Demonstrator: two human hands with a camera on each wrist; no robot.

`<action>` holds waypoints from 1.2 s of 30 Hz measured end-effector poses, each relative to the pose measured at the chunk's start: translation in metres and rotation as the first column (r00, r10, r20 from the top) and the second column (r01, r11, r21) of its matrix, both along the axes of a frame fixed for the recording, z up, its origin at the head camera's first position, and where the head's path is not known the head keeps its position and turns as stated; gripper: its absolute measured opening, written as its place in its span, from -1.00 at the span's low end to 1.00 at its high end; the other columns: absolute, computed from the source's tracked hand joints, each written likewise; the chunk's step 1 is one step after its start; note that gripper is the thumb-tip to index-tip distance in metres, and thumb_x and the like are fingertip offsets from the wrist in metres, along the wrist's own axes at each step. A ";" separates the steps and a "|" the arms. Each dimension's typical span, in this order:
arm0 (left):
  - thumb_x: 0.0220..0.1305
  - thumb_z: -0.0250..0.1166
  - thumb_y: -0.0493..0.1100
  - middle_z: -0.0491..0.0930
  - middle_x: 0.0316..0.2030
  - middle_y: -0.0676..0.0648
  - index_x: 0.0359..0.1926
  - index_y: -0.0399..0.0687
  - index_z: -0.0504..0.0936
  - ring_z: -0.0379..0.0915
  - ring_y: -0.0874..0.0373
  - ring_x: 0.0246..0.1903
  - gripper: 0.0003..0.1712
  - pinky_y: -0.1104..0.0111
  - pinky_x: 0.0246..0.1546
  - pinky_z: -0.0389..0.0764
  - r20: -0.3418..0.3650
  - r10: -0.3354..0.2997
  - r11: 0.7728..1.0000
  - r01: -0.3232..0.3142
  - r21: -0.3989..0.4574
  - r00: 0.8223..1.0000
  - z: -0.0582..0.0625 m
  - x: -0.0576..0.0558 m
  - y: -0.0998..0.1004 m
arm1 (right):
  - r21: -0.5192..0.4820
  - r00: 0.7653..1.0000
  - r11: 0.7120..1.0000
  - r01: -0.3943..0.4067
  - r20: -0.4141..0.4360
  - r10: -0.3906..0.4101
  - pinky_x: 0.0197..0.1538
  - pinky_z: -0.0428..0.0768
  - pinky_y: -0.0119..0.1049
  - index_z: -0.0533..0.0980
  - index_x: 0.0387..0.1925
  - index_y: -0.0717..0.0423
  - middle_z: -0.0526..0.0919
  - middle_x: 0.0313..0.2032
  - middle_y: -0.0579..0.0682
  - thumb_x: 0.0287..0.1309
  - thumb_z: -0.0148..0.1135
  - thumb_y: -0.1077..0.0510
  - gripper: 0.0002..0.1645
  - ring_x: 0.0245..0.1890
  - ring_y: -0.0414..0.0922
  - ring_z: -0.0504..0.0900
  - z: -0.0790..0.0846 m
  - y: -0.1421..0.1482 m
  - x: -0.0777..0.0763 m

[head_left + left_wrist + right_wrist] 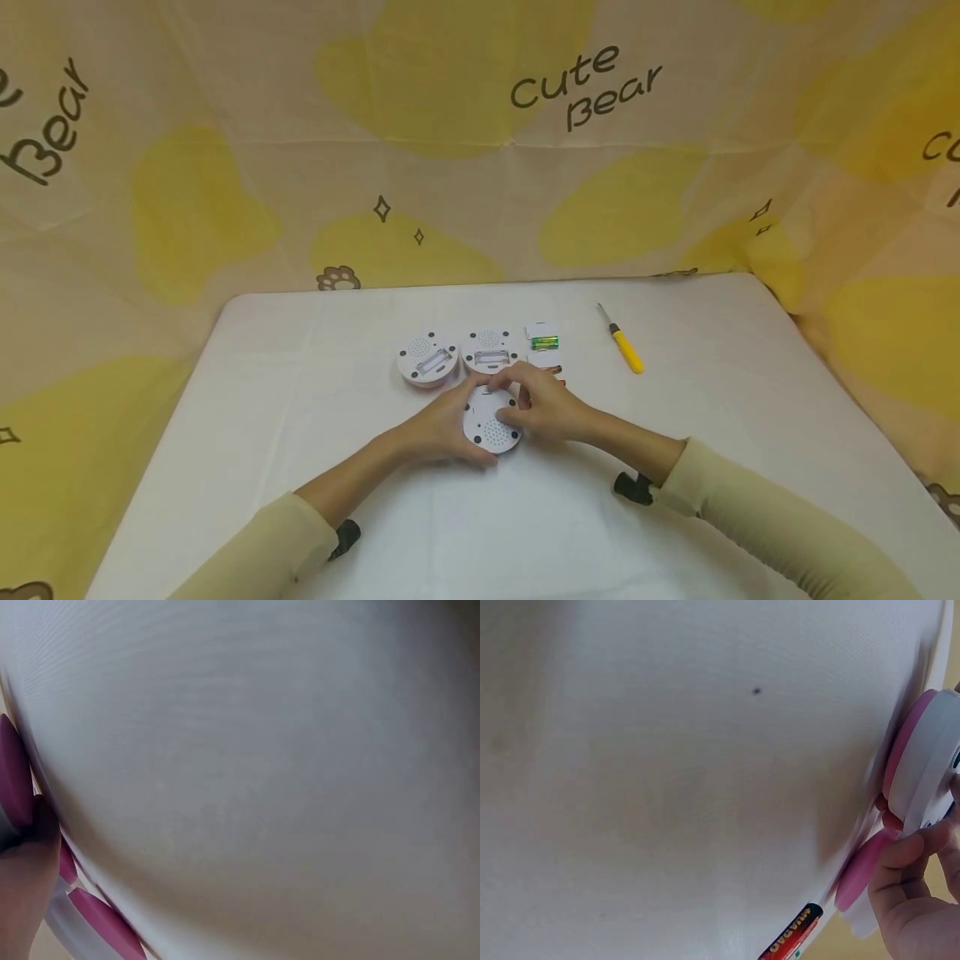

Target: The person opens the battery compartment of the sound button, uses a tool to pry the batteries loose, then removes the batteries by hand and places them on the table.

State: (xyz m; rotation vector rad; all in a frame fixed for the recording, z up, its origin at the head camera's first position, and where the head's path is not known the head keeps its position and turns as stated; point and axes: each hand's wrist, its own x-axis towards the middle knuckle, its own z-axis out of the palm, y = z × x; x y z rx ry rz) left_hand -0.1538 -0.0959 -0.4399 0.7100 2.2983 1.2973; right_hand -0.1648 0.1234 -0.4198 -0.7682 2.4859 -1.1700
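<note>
Basically, L fingers (466,388) hold smooth wht. plastic disc (486,418) w/ pinhole grille (496,436), R fingers (514,374) bent agst. it, pinch unclear.

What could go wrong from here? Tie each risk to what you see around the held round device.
The held round device might slip if the left grip around its side loosens while the right grip touches its upturned face. The right grip might nudge the red battery close by, perhaps making it roll. The open device just beyond could get bumped too.
</note>
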 end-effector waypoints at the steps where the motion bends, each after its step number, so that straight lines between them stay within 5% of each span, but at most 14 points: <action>1: -0.27 0.70 -0.09 0.39 0.24 0.09 0.43 0.08 0.17 0.35 0.22 0.13 0.24 0.21 0.23 0.32 0.012 0.005 1.000 -0.005 0.000 1.000 0.000 0.000 0.000 | -0.001 1.000 1.000 -0.003 -0.006 0.003 -0.37 0.43 -0.40 0.55 0.08 0.03 0.53 -0.01 -0.08 0.15 0.41 0.23 -0.56 -0.41 -0.15 0.42 0.000 0.000 0.000; 13: -0.14 0.65 -0.08 0.32 0.32 0.02 0.49 -0.02 0.02 0.30 0.19 0.23 0.27 0.18 0.29 0.26 0.097 -0.040 0.999 0.039 0.016 0.994 -0.003 0.000 -0.005 | 0.045 0.999 0.998 -0.033 -0.003 0.033 -0.35 0.43 -0.40 0.54 0.09 0.05 0.49 -0.02 -0.04 0.14 0.42 0.20 -0.54 -0.40 -0.17 0.41 0.004 -0.003 0.003; 36: -0.09 0.63 -0.09 0.31 0.33 0.03 0.48 -0.01 0.00 0.29 0.21 0.23 0.24 0.21 0.30 0.25 0.130 -0.078 0.997 0.078 0.012 0.988 -0.001 -0.003 -0.008 | 0.099 0.999 0.994 -0.035 0.008 0.034 -0.36 0.42 -0.41 0.54 0.09 0.07 0.45 -0.03 -0.01 0.10 0.46 0.22 -0.50 -0.40 -0.18 0.40 0.008 -0.008 0.004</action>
